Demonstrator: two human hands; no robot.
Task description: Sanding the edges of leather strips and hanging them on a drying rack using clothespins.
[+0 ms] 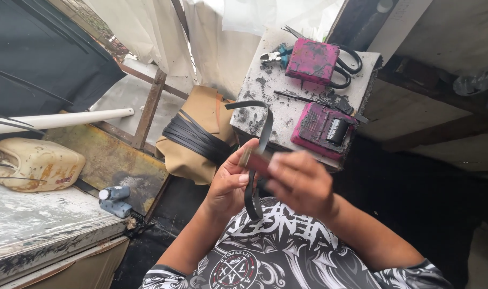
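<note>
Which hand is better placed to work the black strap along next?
Probably the right hand: it lies over the black strap, blurred, while the left hand pinches it beside a small tan piece.

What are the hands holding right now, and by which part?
Both hands, left and right, pinch a long black flat strap near its middle, where a small tan-and-reddish piece sits; the strap's ends curl free above and below.

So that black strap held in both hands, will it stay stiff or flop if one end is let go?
Probably floppy: the black strap arcs over above the left hand and droops in a loop below it. It looks thin and light. The right hand is blurred, so its grip is unclear.
</note>
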